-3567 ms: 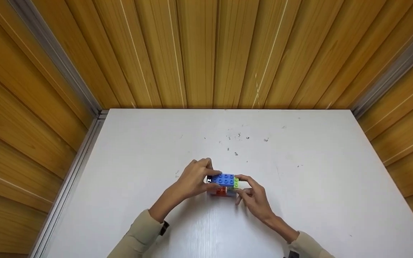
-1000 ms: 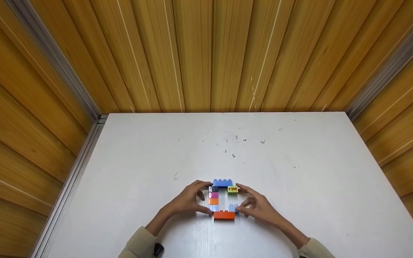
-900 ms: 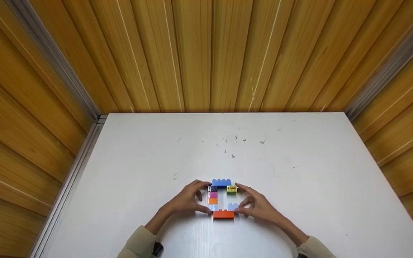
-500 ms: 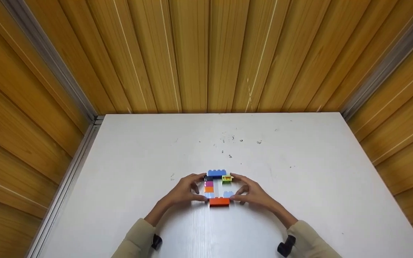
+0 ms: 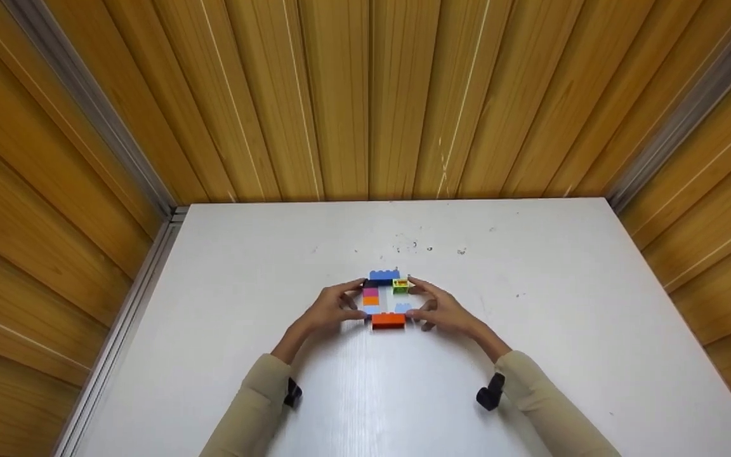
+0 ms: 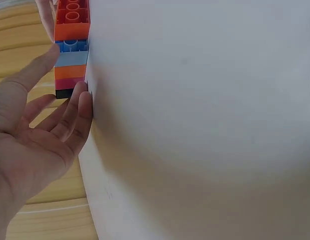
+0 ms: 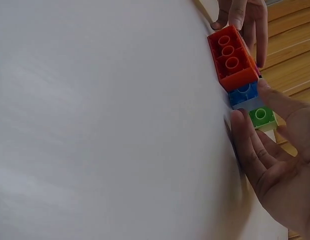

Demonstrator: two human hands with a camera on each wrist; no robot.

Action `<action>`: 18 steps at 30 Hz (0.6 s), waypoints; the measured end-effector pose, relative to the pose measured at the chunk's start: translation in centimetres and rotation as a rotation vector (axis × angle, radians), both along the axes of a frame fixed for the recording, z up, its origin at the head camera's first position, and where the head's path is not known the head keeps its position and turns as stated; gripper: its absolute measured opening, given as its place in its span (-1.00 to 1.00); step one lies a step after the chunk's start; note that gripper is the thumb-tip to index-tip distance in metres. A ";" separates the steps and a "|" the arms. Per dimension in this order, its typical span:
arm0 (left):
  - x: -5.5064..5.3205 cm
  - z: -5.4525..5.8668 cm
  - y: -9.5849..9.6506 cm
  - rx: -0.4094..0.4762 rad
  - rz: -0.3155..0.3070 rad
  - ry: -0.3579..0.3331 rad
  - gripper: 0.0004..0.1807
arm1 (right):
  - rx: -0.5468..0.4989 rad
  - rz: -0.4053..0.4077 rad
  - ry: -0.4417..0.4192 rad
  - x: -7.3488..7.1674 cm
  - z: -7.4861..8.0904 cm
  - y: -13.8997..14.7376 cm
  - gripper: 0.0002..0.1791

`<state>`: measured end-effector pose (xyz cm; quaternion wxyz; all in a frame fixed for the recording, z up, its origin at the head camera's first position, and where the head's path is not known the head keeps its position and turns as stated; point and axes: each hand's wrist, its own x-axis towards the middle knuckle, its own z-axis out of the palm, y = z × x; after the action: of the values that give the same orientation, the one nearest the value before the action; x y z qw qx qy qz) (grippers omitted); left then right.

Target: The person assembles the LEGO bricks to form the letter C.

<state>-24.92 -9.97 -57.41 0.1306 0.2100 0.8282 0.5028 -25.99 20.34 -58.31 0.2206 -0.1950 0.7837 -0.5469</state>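
A ring of toy building bricks lies on the white table in the head view. Its near side is a red-orange brick [image 5: 388, 321] and its far side a blue brick [image 5: 384, 276]. The left side stacks black, magenta [image 5: 370, 292], orange [image 5: 371, 301] and light blue bricks. On the right are a printed green brick [image 5: 400, 286] and a light blue one [image 5: 403, 308], with a gap between them. My left hand [image 5: 327, 308] grips the left side between thumb and fingers. Opposite, my right hand [image 5: 445, 311] holds the right side likewise. Hollow undersides of the red-orange brick [image 7: 232, 55] face the right wrist camera.
The white table [image 5: 245, 247] carries small dark marks beyond the bricks. Wood-look panels [image 5: 340, 95] rise behind it and at both sides, with grey metal rails at the corners. Black devices [image 5: 491, 391] sit at the wrists.
Earlier the brick structure stood with the blue brick's studs facing up; now it lies as an opened ring. Over the last half second both hands have slid it away from the body.
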 end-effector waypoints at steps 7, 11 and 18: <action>-1.9 0.3 -0.1 -0.018 0.049 -0.020 -0.22 | 0.035 -0.017 -0.005 -1.9 0.4 -0.9 -0.10; -2.4 0.4 -0.2 -0.025 0.078 -0.026 -0.24 | 0.037 -0.048 -0.014 -2.5 0.4 -1.5 -0.12; -1.9 0.1 -1.0 -0.003 0.101 0.001 -0.40 | 0.077 -0.039 0.049 -2.4 0.6 -0.6 -0.17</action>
<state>-26.85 -10.93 -57.32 0.1050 0.1681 0.8386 0.5074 -28.38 19.74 -57.70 0.1980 -0.1845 0.8129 -0.5158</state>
